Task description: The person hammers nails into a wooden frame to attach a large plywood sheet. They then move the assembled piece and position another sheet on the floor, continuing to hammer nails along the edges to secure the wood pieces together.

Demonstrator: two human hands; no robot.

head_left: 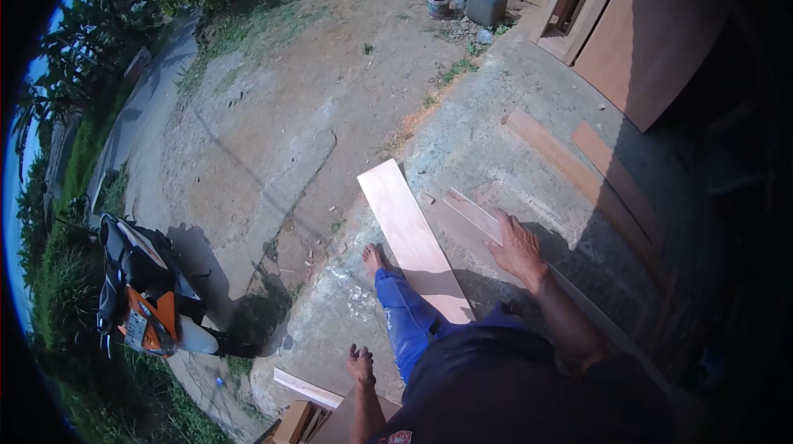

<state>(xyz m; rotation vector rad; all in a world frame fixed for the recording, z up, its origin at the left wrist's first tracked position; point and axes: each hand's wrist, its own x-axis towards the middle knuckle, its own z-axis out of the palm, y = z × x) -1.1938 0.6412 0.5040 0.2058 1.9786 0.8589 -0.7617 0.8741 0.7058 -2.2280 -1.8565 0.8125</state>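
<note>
My right hand (520, 251) grips the upper edge of a long wooden board (466, 223), thumb on its near face and fingers over the edge. The board runs from in front of me back past my right side, its rear part dim in shadow. My left hand (361, 365) hangs at my left side, fingers loosely bent and apart, with nothing in it. Between my legs and the ground ahead lies a pale, flat wooden panel (410, 235). My bare foot (372, 258) stands on the concrete beside its left edge.
Two brown planks (552, 143) (607, 167) lie on the concrete to the right. Large wood panels (644, 39) lean at the far right. A grey tub (486, 4) stands far ahead. An orange-and-white motorbike (153, 295) is parked left. A white-edged plank (307, 388) is near my left hand.
</note>
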